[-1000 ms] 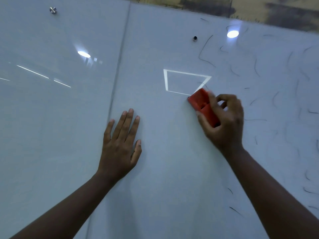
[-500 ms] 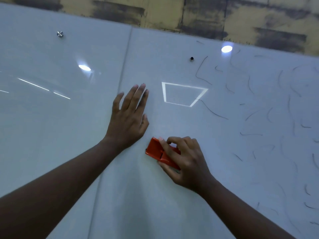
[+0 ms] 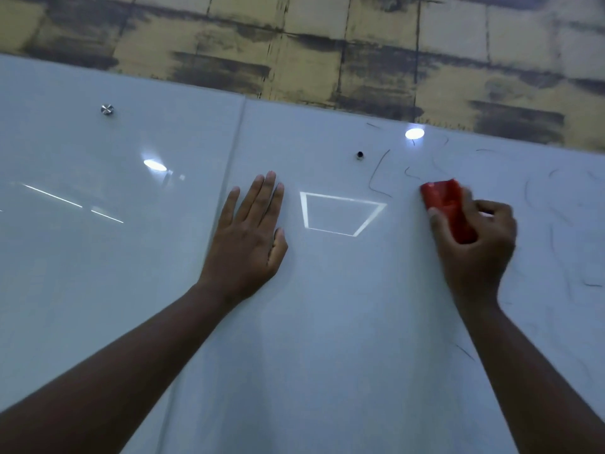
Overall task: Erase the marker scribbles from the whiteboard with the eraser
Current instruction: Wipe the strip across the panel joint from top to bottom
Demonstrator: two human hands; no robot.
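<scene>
A glossy whiteboard (image 3: 327, 322) fills most of the view. My right hand (image 3: 474, 247) grips a red eraser (image 3: 445, 201) and presses it flat on the board at the upper right. Thin black marker scribbles (image 3: 378, 173) lie just left of the eraser, and more scribbles (image 3: 592, 285) are scattered over the board's right part. My left hand (image 3: 252, 231) rests flat on the board with its fingers straight, beside the seam between two panels.
A vertical panel seam (image 3: 229, 178) runs down the board left of centre. A metal mounting stud (image 3: 107, 109) and a small dark hole (image 3: 360, 154) sit near the top edge. Ceiling lights reflect in the gloss. A yellow, dark-streaked wall (image 3: 327, 44) rises above the board.
My right hand has swept the eraser from the lower middle of the board up and to the right. The line below the reflected square is gone. My left hand stayed put; the view tilted up.
</scene>
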